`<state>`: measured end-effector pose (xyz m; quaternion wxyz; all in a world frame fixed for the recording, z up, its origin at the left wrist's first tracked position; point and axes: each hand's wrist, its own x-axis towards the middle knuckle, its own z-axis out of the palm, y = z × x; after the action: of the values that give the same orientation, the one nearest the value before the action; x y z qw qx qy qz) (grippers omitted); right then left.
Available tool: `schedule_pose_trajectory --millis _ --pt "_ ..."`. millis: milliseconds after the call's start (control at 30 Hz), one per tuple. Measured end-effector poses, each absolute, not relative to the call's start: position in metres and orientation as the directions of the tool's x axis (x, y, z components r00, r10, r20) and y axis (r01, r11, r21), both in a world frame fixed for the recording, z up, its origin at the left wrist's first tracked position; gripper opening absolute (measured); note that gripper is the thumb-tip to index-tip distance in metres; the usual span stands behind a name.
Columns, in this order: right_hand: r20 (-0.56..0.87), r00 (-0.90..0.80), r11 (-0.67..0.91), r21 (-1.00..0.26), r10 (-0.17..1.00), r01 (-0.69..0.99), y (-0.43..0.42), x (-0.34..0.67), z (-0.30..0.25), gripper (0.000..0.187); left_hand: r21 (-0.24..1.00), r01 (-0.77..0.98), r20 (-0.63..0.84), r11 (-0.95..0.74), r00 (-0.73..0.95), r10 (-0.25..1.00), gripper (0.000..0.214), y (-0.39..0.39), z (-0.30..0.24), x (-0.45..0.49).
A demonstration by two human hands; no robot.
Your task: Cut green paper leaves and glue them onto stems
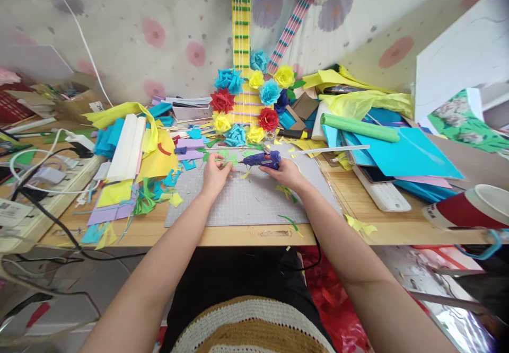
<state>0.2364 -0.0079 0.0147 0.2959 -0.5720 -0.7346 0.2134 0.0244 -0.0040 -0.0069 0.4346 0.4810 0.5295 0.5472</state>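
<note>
My right hand (284,171) is wrapped round a purple-blue hot glue gun (260,159), its nozzle pointing left. A long white glue stick (330,150) sticks out of the gun's back end. With my left hand (217,174) I pinch a small piece of green paper (228,157), and the nozzle tip is right beside it; whether they touch I cannot tell. Both hands are above a grey cutting mat (238,210) strewn with paper scraps. Just behind them stands a yellow paper guitar (242,51) decorated with red, yellow and blue paper flowers.
Rolls and sheets of crepe paper (129,146) lie to the left, near a power strip (51,194) with tangled cables. On the right are blue sheets (413,154), a green roll (360,128), a white power bank (384,191) and a red-and-white paper cup (465,207) by the table edge.
</note>
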Motion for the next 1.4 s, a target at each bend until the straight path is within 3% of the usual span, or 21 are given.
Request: schedule_pose_trajectory --millis 267,467,733,867,967,1067,1233,1400 --pt "0.16 -0.098 0.187 -0.771 0.982 0.609 -0.009 0.239 0.018 0.033 0.994 -0.093 0.042 -0.056 -0.149 0.988 0.038 -0.005 0.0 0.023" --pt "0.085 0.062 0.044 -0.872 0.994 0.488 -0.003 0.235 0.014 0.039 0.938 -0.34 -0.048 0.07 0.072 0.996 0.039 -0.01 0.006 0.024" --pt "0.046 0.02 0.032 -0.879 0.999 0.475 -0.002 0.229 0.008 0.041 0.922 -0.37 -0.059 0.116 0.162 0.985 0.035 -0.01 0.002 0.032" --pt "0.107 0.124 0.035 -0.878 0.987 0.478 0.003 0.24 0.009 0.042 0.937 -0.338 -0.048 0.091 0.133 0.99 0.035 -0.008 0.003 0.025" --pt "0.191 0.295 0.008 -0.851 0.936 0.526 0.01 0.264 0.012 0.045 0.955 -0.288 -0.031 0.063 0.115 0.993 0.035 -0.007 0.006 0.009" --pt "0.199 0.438 -0.154 -0.746 0.877 0.648 0.018 0.295 0.011 0.049 0.958 -0.282 -0.026 0.049 0.084 0.996 0.037 -0.006 0.011 -0.01" --pt "0.127 0.428 -0.279 -0.591 0.895 0.757 0.03 0.325 -0.001 0.056 0.967 -0.253 -0.029 0.032 0.015 0.999 0.041 -0.005 0.018 -0.018" --pt "0.153 0.453 -0.289 -0.586 0.878 0.757 0.034 0.323 -0.003 0.058 0.985 -0.166 0.035 -0.041 -0.042 0.999 0.043 -0.006 0.014 -0.008"
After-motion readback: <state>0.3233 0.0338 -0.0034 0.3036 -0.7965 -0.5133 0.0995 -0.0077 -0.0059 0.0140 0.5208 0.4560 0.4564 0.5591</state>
